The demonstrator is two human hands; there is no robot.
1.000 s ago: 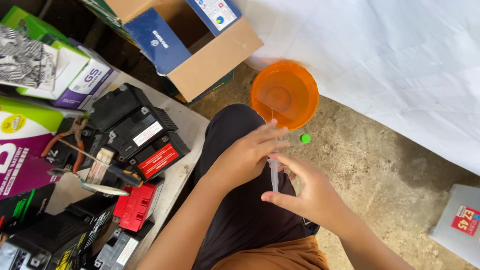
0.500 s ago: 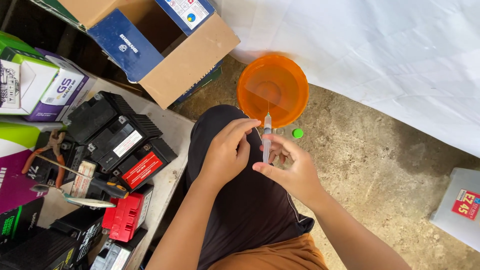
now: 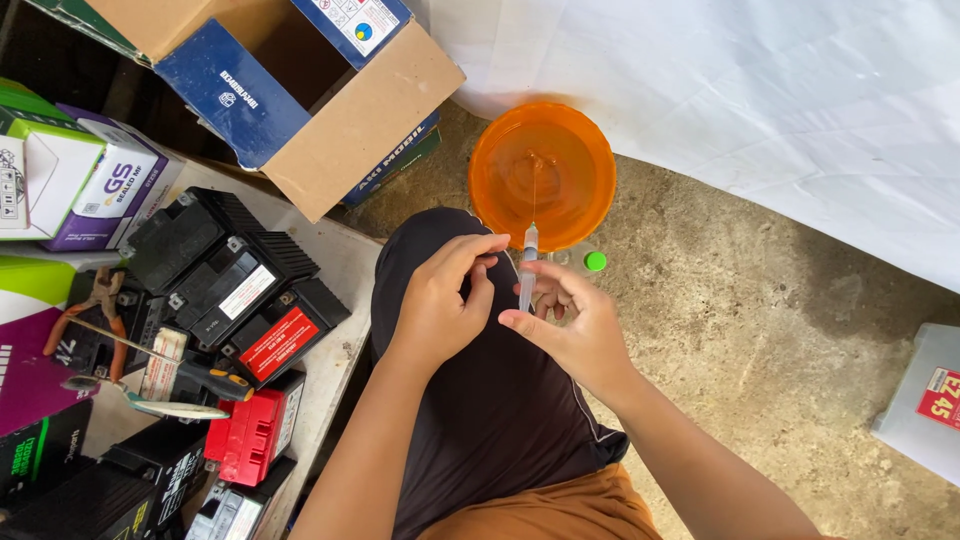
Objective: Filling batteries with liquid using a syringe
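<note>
Head view: syringe [image 3: 526, 268] pinched in right hand [image 3: 570, 330], needle over orange bowl [image 3: 541, 175] — thin stream falling. Left hand [image 3: 445, 300] loosely curled alongside, empty. Emptying underway, seemingly unfinished.

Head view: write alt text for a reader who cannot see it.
A person's right hand holds a clear syringe pointed at an orange bowl on the concrete floor, a thin stream running into it, with the left hand beside the barrel. A small green cap lies by the bowl; black batteries and pliers sit on the left.
</note>
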